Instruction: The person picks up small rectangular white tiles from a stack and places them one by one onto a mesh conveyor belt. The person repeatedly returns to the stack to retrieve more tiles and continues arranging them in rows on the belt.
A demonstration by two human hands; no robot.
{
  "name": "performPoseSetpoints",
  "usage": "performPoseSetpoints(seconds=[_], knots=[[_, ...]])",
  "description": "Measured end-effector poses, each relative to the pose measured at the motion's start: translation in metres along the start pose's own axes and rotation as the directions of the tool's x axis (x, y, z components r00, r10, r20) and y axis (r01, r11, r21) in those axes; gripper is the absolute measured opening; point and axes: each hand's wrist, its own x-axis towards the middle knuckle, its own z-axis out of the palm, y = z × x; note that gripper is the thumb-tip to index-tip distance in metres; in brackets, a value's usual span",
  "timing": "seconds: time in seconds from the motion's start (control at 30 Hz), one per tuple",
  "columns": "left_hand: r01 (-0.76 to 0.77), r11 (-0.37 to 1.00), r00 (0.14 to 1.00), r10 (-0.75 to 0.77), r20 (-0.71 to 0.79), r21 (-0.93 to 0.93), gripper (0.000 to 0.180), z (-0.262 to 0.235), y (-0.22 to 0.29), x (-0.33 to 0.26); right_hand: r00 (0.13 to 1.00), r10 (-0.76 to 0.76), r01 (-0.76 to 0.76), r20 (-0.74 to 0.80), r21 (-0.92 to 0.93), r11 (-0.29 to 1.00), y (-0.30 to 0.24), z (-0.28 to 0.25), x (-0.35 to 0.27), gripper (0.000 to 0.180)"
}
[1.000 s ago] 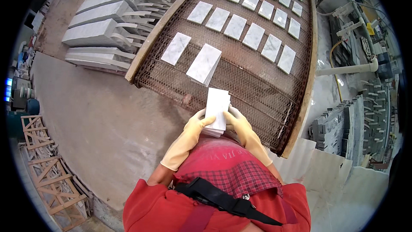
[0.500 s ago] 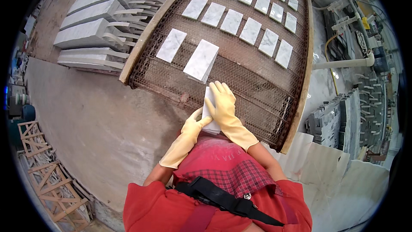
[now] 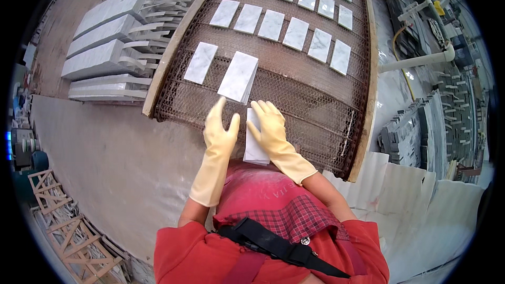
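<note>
Several white, grey-veined marble tiles are stacked against the front of my apron at the near edge of the wire-mesh conveyor. My right hand, in a cream rubber glove, closes on the stack's right side, its thumb over the top face and its fingers at the far end. My left hand, gloved the same way, is off the stack. Its thumb and fingers are apart, with nothing in them. The fingertips come close to a second pile of marble tiles, fanned slightly, lying on the mesh.
A single tile lies left of the pile, and rows of tiles lie beyond. Wooden rails edge the conveyor. Strapped stone stacks stand at left, a wooden crate lower left, grey slabs at right.
My left hand has let go of the near stack and moved forward and left toward the tile pile on the mesh. My right hand stays on the near stack. The view has shifted slightly.
</note>
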Motion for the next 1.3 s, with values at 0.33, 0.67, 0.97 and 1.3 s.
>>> performPoseSetpoints(seconds=[0.33,0.67,0.97,1.3], knots=[[-0.029,0.792,0.959,-0.150,0.241,0.610,0.091,0.067,0.016,0.118,0.998,-0.044,0.043,-0.033,-0.027,0.999,-0.004,0.003,-0.002,0.058],[0.106,0.860,0.910,-0.286,0.300,0.498,0.106,0.067,0.008,0.140,1.000,-0.003,0.003,0.022,-0.010,1.000,-0.001,0.010,-0.003,0.060],[0.429,0.827,0.891,-0.323,0.318,-0.363,0.098,0.041,-0.053,0.148,1.000,0.004,-0.004,0.014,-0.017,1.000,0.002,0.010,-0.002,0.061],[0.508,0.496,0.861,-0.267,0.433,-0.704,0.095,-0.009,-0.037,0.088,0.998,-0.011,0.008,0.064,0.041,0.999,0.005,-0.001,0.002,0.059]])
